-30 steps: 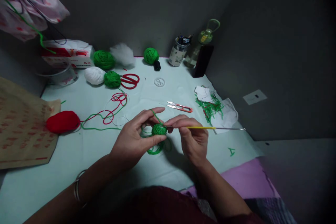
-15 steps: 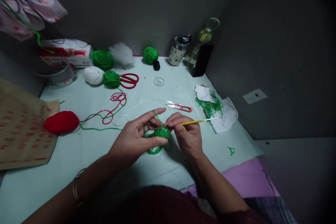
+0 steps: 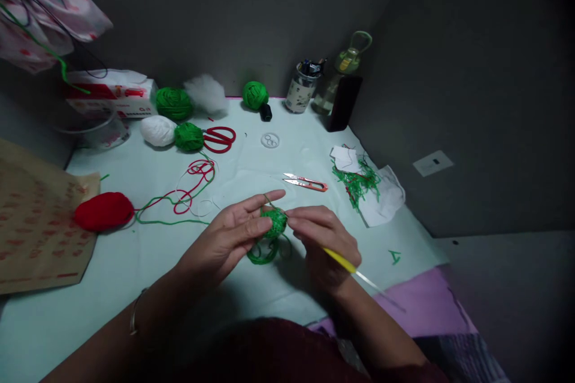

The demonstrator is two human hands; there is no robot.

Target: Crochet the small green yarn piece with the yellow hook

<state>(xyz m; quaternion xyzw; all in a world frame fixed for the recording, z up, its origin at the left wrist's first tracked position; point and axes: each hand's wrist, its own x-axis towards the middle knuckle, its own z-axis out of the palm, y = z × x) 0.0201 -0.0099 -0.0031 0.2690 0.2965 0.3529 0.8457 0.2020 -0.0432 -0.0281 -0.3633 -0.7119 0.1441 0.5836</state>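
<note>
Between the thumb and fingers of my left hand (image 3: pixel 240 230) is a small green crochet piece (image 3: pixel 275 224). Green yarn runs over the raised index finger of that hand, and loops of green yarn (image 3: pixel 263 253) hang below the piece. My right hand (image 3: pixel 326 242) is closed around a yellow crochet hook (image 3: pixel 341 260), whose metal shaft points down and right, blurred. Its fingertips touch the right edge of the green piece. Whether the hook's hidden end is in the stitches I cannot tell. Orange thread snips (image 3: pixel 308 182) lie just beyond my hands.
Red-handled scissors (image 3: pixel 220 139), green yarn balls (image 3: pixel 174 103), a white ball (image 3: pixel 158 131) and a red ball (image 3: pixel 104 211) lie left and back. A pen cup (image 3: pixel 300 90), a bottle (image 3: pixel 330 81) and a dark phone (image 3: pixel 345 103) stand behind. Yarn scraps (image 3: pixel 359 182) lie right.
The yellow hook has swung from pointing right to pointing down and right as my right hand turned. My left thumb has moved up onto the green piece, which has tilted.
</note>
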